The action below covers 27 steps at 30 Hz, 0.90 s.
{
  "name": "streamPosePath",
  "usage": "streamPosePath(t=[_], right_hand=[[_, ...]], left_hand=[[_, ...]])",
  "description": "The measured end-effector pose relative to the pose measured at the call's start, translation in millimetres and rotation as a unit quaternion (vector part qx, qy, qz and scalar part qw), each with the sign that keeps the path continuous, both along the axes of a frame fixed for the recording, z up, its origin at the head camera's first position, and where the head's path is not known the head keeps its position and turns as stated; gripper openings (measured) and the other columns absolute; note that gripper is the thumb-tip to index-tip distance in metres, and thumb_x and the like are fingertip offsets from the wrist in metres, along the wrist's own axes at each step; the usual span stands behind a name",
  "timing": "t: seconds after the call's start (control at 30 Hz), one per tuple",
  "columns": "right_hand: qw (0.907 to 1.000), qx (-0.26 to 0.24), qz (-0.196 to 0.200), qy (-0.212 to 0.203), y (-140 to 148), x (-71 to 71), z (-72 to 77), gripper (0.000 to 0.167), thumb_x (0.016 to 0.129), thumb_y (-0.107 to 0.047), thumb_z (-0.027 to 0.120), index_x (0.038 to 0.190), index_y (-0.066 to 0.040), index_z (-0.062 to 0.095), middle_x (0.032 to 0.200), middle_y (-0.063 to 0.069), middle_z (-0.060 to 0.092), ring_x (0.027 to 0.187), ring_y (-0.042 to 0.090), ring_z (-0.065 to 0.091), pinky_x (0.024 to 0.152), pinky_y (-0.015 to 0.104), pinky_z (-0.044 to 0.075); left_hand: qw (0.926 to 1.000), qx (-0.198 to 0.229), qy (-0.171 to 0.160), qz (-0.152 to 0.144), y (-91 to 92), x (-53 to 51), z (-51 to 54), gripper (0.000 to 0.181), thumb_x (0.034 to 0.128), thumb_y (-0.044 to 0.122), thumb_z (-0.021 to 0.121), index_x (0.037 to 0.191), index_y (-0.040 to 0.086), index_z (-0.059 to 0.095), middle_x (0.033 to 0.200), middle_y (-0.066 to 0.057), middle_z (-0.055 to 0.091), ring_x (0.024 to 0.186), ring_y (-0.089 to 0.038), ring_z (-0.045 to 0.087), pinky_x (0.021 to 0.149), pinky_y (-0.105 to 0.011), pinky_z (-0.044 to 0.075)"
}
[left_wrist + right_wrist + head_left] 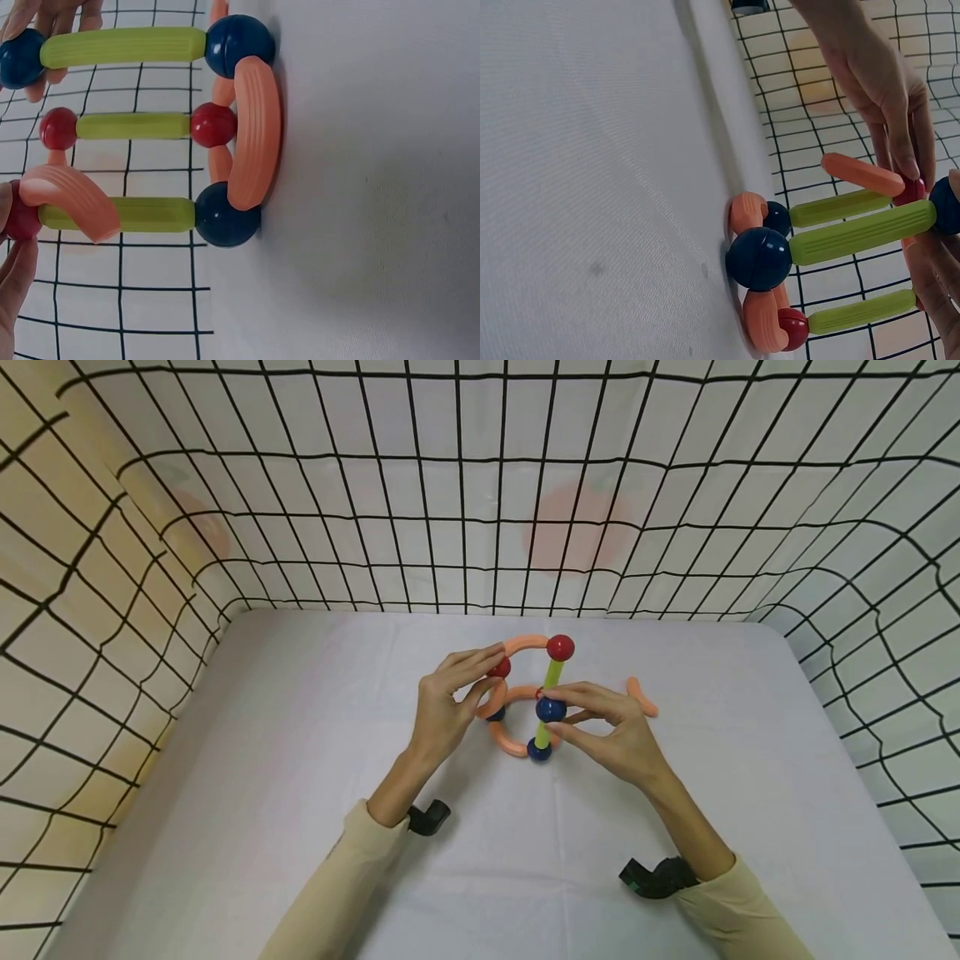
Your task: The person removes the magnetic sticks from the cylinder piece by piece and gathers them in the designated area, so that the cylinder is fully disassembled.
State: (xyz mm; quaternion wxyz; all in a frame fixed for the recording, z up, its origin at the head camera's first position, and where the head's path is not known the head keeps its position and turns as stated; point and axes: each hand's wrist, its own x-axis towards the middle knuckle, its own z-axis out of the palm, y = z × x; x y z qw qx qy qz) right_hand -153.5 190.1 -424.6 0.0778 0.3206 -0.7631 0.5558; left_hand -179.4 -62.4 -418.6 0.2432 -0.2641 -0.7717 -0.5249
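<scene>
Construction (pixel 521 692) of green rods (pixel 124 46), coloured balls (pixel 227 215) and curved orange pieces (pixel 255 135), upright on the white table (pixel 262 752). Pinched by the left hand (pixel 441 703) at an upper red ball (pixel 500 667), with an orange arc (pixel 71 196) hanging free-ended from it, and by the right hand (pixel 618 739) at an upper blue ball (pixel 551 708), cut off at the right wrist view's edge. Mostly masked in the head view, a red base ball (pixel 214 124), clear in the left wrist view; just beyond the right hand, a loose orange piece (pixel 641 697).
</scene>
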Motion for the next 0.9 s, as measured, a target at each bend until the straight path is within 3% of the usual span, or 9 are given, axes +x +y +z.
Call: streamPosePath(t=[0.9], right_hand=[[1.0000,0.006,-0.001,0.001,-2.3,1.0,-0.5,0.051,0.080,0.013,0.081,0.129,0.002,0.070,0.123,0.017,0.074,0.110,0.005,0.070,0.084,0.028,0.063]], left_hand=[[0.9999,-0.007,-0.003,0.009,-2.0,0.6,2.4,0.038,0.0885,-0.002,0.077,0.126,0.000,0.073,0.131,-0.014,0.072,0.119,-0.028,0.069,0.102,-0.036,0.058]])
